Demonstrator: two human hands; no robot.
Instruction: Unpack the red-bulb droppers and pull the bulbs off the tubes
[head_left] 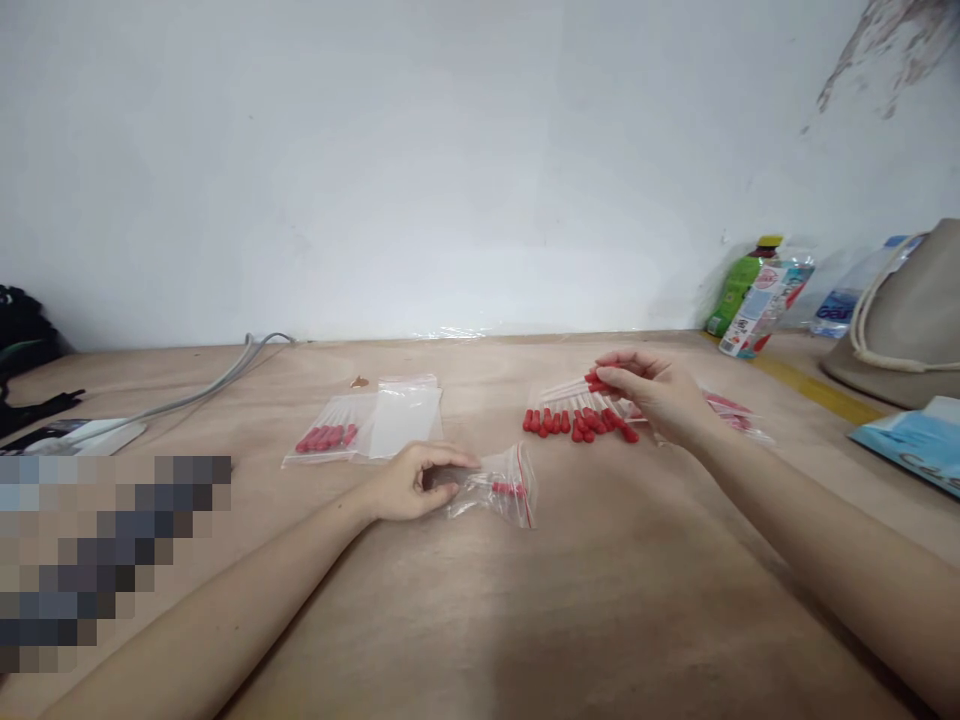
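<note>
My left hand [415,482] is closed on the mouth of a small clear zip bag [504,486] lying on the wooden table [570,600]; a red-capped dropper shows inside it. My right hand [654,393] pinches a red-capped glass dropper [579,385] just above a loose pile of several red-capped droppers [577,422]. A filled bag of droppers [328,433] lies to the left, with empty clear bags [405,415] beside it.
Another packed bag [731,410] lies right of my right hand. Bottles [757,290] stand against the white wall at the back right, next to a beige bag [911,320] and a blue packet [911,445]. A grey cable [195,395] and dark items sit at the left.
</note>
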